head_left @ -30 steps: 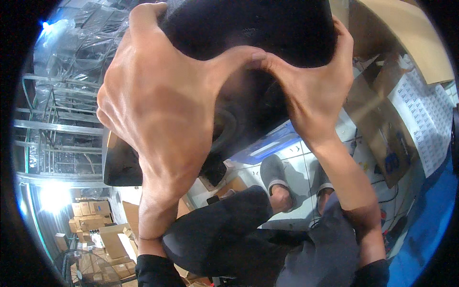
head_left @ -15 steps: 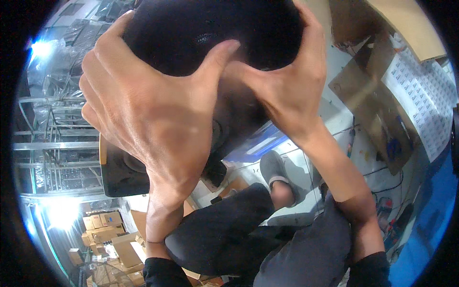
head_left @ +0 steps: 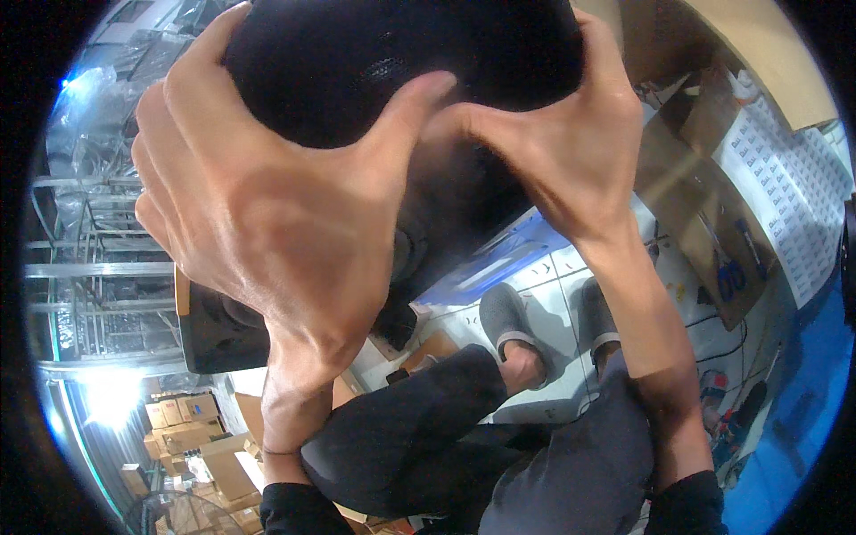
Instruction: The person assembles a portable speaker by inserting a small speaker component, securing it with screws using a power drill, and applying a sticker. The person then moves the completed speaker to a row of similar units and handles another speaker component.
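A large, rounded black object (head_left: 401,45) fills the top of the view, with a small patch of fine perforations on its face. Its upper part runs out of the frame, and I cannot tell its kind. My left hand (head_left: 276,205) grips its left and lower edge, fingers curled round the outside. On the opposite side my right hand (head_left: 580,147) holds the right edge. Both thumbs meet near the bottom middle of the object, the left thumb lying over its face. A dark, blurred shape with a round ring (head_left: 406,254) shows below, partly hidden by my left hand.
A black flat-topped piece (head_left: 223,334) juts out beyond my left wrist. Metal racking (head_left: 107,269) stands left, cardboard boxes (head_left: 183,432) lower left. At right are a printed sheet (head_left: 780,187), cardboard (head_left: 687,178), blue-handled scissors (head_left: 728,276) and a blue surface (head_left: 789,446). A blue-edged panel (head_left: 490,267) lies below.
My right hand and forearm have shifted a little to the right, and my left hand slightly left, both still gripping the black object. More of the second shoe and the scissors shows.
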Demonstrator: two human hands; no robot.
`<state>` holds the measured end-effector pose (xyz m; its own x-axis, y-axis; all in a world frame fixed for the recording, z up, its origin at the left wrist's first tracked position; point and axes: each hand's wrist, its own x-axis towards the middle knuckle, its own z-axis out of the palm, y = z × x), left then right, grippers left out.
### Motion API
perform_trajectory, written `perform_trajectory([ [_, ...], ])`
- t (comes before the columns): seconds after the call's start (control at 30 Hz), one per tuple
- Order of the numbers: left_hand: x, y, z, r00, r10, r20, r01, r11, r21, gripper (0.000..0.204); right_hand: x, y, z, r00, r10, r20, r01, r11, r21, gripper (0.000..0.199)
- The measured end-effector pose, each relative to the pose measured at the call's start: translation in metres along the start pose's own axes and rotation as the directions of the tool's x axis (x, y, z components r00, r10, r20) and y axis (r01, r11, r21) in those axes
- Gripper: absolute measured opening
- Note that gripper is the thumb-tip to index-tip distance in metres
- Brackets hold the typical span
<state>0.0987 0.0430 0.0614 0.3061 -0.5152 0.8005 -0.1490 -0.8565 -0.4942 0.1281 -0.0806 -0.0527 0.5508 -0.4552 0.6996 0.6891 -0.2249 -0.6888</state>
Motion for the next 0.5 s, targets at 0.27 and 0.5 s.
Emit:
perform_trajectory([
  [0.27,-0.001,-0.01,-0.005,0.996,0.087,0.026,-0.087,0.996,-0.03,0.085,-0.002,-0.024,-0.004,0.968,0.252,0.014,-0.244,0.948,-0.205,0.072],
  [0.5,0.003,-0.016,-0.028,0.969,-0.048,0.242,0.079,0.99,-0.118,0.077,0.0,-0.015,-0.003,0.991,0.13,0.008,-0.127,0.976,-0.178,0.072],
])
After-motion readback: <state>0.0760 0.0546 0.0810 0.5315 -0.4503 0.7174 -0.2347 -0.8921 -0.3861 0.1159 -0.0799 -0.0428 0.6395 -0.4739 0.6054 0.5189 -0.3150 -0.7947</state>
